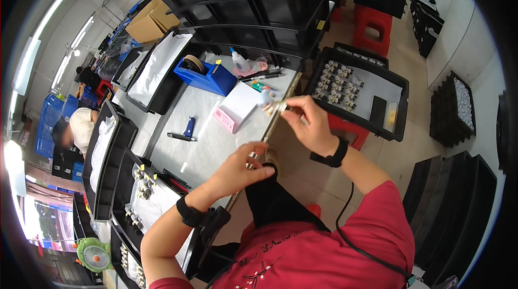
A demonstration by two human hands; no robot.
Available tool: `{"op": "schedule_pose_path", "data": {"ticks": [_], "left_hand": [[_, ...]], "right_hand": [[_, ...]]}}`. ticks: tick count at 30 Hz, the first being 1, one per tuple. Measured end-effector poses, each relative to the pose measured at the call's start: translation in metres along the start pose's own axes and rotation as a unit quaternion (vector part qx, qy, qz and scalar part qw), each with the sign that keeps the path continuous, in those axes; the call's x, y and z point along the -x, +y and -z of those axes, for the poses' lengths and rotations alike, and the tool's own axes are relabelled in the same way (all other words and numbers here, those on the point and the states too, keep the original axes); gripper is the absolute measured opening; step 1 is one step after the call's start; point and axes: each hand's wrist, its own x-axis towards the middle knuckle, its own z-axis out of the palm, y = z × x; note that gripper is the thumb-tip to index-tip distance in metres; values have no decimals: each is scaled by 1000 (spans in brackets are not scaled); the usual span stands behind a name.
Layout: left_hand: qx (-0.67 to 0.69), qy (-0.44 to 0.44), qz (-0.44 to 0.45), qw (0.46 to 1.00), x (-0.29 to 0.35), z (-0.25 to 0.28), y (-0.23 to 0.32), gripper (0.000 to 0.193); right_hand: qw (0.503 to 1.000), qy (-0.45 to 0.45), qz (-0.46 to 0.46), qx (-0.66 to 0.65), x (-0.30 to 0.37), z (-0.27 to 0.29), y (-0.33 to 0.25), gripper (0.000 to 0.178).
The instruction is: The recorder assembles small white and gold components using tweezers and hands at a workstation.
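Note:
My right hand (312, 126) is raised over the table's right edge, thumb and forefinger pinching a small white-and-brown piece (271, 107). The piece is blurred, so its kind is unclear. Lower and to the left, my left hand (240, 169) hovers by the table's front edge with curled fingers, the thumb apart from them and nothing visible between. On the white table (167, 111) a pink-fronted white box (232, 115) lies just beyond the hands. Rows of small pale-and-dark pieces (337, 85) sit in a black tray (399, 132) at my right.
A blue tape dispenser (208, 80), a white glue bottle (240, 61), pens (261, 75) and a blue-and-black tool (188, 130) lie on the table. Stacked black crates (248, 8) rise behind. Trays with more pieces (144, 184) stand at left, near a green fan (94, 254). Another person (82, 127) sits far left.

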Motion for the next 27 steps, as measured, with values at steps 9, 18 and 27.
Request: {"op": "schedule_pose_path", "data": {"ticks": [9,18,27], "left_hand": [[-356,-96,-24,929,-19,-6,-16,73],[-546,-58,-25,836,-73,-8,-28,102],[-586,-125,67,798,-94,-18,-23,100]], "right_hand": [[988,48,-25,146,-8,51,63,18],[957,152,-87,229,-13,114,194,19],[813,208,-382,386,25,236,366,28]]}}
